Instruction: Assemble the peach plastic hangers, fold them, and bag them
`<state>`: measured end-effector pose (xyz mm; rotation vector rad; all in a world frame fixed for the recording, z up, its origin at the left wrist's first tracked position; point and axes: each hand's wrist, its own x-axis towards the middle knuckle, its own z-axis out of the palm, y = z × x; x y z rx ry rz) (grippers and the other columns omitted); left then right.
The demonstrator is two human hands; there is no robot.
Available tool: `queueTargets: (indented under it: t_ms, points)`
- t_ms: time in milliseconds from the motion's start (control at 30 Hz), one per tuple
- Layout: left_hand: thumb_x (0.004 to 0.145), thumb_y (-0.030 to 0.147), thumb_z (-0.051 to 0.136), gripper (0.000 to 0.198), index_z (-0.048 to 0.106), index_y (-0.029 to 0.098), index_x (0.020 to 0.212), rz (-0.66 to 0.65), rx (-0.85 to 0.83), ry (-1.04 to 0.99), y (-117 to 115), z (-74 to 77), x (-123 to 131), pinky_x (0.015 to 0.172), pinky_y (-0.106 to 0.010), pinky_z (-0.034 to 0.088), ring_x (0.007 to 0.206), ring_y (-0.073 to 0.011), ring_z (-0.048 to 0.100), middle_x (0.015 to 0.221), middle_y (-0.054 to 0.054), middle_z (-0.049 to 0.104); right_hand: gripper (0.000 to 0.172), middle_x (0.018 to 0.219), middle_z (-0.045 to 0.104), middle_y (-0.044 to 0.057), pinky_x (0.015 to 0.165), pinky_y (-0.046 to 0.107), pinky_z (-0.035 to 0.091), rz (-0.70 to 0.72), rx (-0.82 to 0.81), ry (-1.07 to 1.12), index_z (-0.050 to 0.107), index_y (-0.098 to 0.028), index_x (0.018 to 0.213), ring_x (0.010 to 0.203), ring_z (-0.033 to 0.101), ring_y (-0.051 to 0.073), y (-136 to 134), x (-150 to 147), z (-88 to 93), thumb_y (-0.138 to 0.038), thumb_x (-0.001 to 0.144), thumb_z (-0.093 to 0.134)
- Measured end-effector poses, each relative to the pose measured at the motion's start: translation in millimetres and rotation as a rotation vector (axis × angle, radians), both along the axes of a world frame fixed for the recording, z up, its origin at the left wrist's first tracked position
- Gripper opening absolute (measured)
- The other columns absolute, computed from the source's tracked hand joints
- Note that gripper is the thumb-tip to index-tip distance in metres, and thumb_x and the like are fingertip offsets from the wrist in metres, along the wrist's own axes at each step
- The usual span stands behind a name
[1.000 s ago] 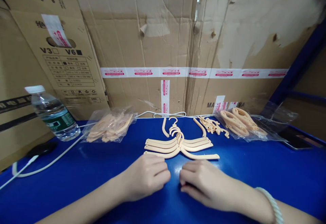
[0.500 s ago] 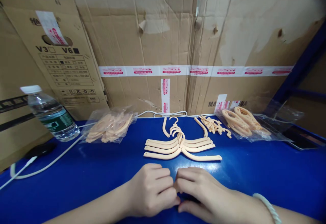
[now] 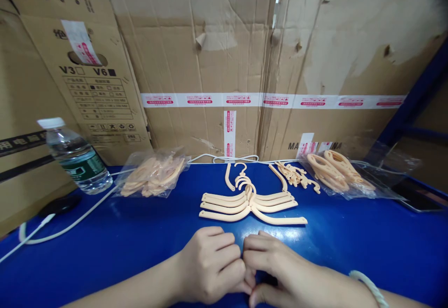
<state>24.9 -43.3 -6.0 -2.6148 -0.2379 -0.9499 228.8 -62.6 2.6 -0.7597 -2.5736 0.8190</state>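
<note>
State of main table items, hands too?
Left hand: curled, palm hidden
Right hand: curled, palm hidden
Beige plastic hangers: arms spread, overlapping
Curved beige plastic strips: separate
Small beige plastic pieces: loosely heaped
Left clear plastic bag: filled, seal unclear
Right clear plastic bag: likewise
Clear plastic bottle: capped
Flat black device: screen dark

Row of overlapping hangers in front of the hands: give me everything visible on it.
The hangers are slim, pale peach and plastic-looking, each with a curved hook and two arms spreading sideways; small holes show at some arm tips. They lie overlapped on the blue table, hooks pointing away from the person, just beyond the left hand and right hand. Neither hand touches them. The overlap makes an exact count uncertain.
</note>
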Motion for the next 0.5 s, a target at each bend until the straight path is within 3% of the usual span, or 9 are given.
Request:
queueTargets:
  t_ms: [367, 500]
  points:
    - [0.097, 0.032, 0.046, 0.044, 0.053, 0.017, 0.057, 0.035, -0.027, -0.053, 3.2, -0.7, -0.8, 0.046, -0.031, 0.021, 0.047, -0.0136, 0.035, 0.049, 0.002, 0.044, 0.014, 0.087, 0.06, 0.001, 0.076, 0.027, 0.041, -0.087, -0.076, 0.054, 0.051, -0.021, 0.086, 0.082, 0.054, 0.016, -3.3, -0.3, 2.5, -0.02, 0.085, 0.066]
    - [0.096, 0.031, 0.048, 0.045, 0.051, 0.017, 0.054, 0.035, -0.016, -0.048, 2.4, -1.1, -0.3, 0.046, -0.031, 0.02, 0.046, -0.0132, 0.035, 0.048, 0.002, 0.044, 0.016, 0.084, 0.059, 0.001, 0.073, 0.026, 0.04, -0.08, -0.086, 0.068, 0.051, -0.02, 0.083, 0.079, 0.053, 0.016, -1.8, -0.5, 1.7, -0.023, 0.086, 0.066]
